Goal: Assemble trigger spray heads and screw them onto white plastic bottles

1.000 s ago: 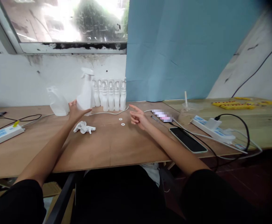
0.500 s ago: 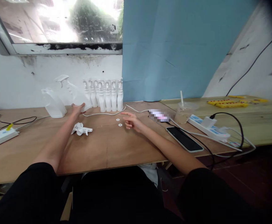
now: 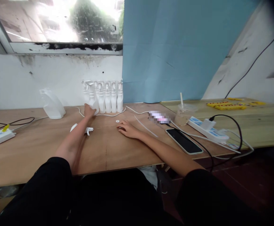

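My left hand (image 3: 89, 111) is closed around the lower part of a white spray bottle (image 3: 92, 99), upright at the left end of a row of similar spray bottles (image 3: 107, 102). My right hand (image 3: 129, 130) rests on the table, thumb and fingertips together; whatever they may hold is hidden. Just beyond those fingertips lies a small white washer (image 3: 117, 121). A thin white tube (image 3: 146, 126) lies behind my right forearm. Partly covered by my left forearm is a white trigger sprayer head (image 3: 89, 130). A white bottle without a sprayer head (image 3: 53, 105) stands farther left.
White cable (image 3: 108, 115) runs along the back of the table. On the right are a phone (image 3: 184, 141), a device with a blurred screen (image 3: 159, 116), a drink cup (image 3: 182, 116) and a power strip (image 3: 208, 130). Another power strip (image 3: 0, 138) lies far left.
My left hand has brought the spray bottle rightward, from tilted to upright against the row. My right hand has lowered over the nearer washer, now out of sight. The thin tube has come into view.
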`<state>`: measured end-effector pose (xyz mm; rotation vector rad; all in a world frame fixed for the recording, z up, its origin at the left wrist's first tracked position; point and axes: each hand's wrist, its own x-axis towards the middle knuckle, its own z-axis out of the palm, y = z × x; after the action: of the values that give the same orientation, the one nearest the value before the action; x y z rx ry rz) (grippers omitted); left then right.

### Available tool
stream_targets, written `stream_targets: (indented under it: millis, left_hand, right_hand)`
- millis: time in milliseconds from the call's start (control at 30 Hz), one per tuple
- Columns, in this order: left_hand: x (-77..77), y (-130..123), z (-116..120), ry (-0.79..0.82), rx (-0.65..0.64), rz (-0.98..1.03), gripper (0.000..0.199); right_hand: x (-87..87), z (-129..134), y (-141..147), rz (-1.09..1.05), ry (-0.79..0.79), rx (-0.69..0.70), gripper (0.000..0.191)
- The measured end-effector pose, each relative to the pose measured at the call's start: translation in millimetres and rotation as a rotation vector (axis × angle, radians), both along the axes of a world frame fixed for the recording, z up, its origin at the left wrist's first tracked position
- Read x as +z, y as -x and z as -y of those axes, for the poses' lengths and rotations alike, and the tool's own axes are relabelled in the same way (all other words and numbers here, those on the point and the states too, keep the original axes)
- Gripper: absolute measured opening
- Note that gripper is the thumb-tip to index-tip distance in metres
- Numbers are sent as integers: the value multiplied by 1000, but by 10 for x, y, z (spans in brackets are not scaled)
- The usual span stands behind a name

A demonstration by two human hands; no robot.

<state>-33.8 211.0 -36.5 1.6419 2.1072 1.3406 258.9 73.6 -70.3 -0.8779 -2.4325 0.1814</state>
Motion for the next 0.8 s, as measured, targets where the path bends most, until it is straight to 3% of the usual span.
stream_targets:
  millis: [233, 367, 467, 533, 567, 667, 800]
  left_hand:
    - [56, -173, 21, 90, -44, -93, 81]
    - [180, -175, 151, 107, -65, -152, 81]
    - [315, -55, 445, 133, -172, -232, 55]
    - [379, 105, 747, 170, -311, -335, 32]
    - [395, 203, 916, 184, -412, -483, 25]
    - [374, 493, 1393, 200, -522, -743, 29]
    - [276, 616, 1719, 302, -625, -752, 41]
  right_hand:
    - [1, -6, -13, 21, 21, -13, 23]
    - [24, 9, -14, 50, 20, -9, 24]
    - [35, -1, -15, 23, 10, 5, 22]
    - [37, -17, -13, -8, 3, 9, 20]
    - [38, -26, -10, -23, 3, 5, 21]
    - [33, -48, 0, -75, 31, -22, 22]
    - [13, -64, 7, -179, 160, -58, 19]
